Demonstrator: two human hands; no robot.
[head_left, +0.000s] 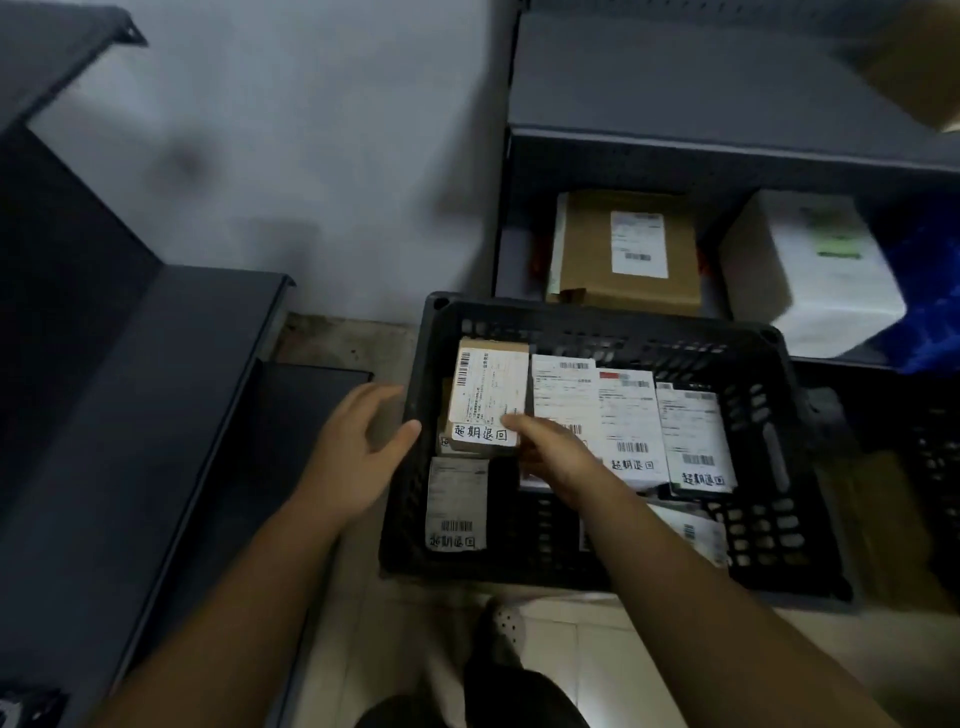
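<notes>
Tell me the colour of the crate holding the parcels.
The crate is black with slotted walls; head view shows it.

I am wearing the single camera on my head, and it is looking forward and steeply down, wide-angle, onto the black plastic crate, which is sitting close below the lens, right of centre. My forearms are showing from the bottom edge, my left hand just left of the crate, my right hand pinching a small labelled parcel inside it. Beyond the crate, grey shelving is filling the top right.
</notes>
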